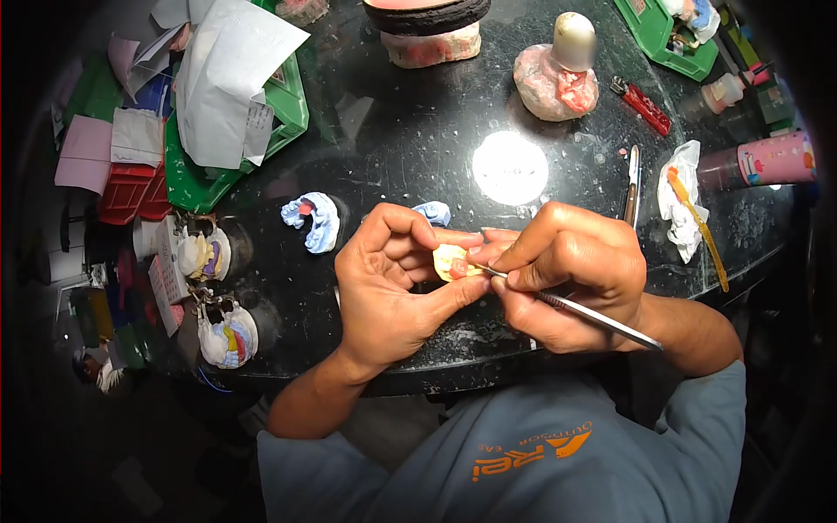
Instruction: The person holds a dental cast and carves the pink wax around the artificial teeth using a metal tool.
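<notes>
Between thumb and fingers, my left hand (392, 288) grips a small yellow dental cast (446, 260) with a patch of pink wax on it. My right hand (580, 275) is closed around a slim metal carving tool (602, 321), pen-fashion. Its tip meets the cast or lies very close to it; my fingers partly cover the spot. Just beyond my hands, a light-blue dental cast (433, 212) shows only in part. A larger blue dental cast (321, 222) with a bit of pink lies on the table to the left of my left hand.
Articulated dental models (228, 336) stand at the left edge, near a green tray (292, 109) with papers. Toward the back is a spirit lamp with a white cap (574, 44). A red lighter (645, 109), a knife (632, 185) and a yellow-handled tool (700, 218) on tissue lie right.
</notes>
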The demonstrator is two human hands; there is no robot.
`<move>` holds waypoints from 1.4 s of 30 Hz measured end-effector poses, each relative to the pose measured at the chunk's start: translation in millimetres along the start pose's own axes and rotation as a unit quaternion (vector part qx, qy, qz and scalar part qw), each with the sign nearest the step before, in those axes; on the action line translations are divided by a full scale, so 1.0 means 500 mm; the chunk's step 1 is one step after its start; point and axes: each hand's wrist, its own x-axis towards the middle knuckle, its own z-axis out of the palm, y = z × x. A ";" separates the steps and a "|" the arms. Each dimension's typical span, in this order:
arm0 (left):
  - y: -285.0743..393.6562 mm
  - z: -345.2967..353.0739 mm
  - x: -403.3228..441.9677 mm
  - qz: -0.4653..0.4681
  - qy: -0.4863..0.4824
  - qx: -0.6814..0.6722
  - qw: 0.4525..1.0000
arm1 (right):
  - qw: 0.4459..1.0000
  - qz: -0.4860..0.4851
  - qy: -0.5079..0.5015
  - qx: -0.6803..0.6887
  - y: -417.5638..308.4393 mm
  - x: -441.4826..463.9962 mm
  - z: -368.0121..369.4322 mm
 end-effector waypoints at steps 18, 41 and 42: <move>0.003 0.000 -0.002 -0.004 -0.013 0.017 1.000 | 1.000 0.010 -0.008 0.014 0.004 -0.003 0.000; 0.018 -0.001 0.006 -0.067 0.004 -0.037 0.997 | 1.000 -0.018 -0.011 0.007 -0.009 0.010 -0.010; 0.019 0.000 0.005 -0.064 0.004 -0.037 0.997 | 1.000 -0.015 -0.015 0.018 -0.011 0.009 -0.011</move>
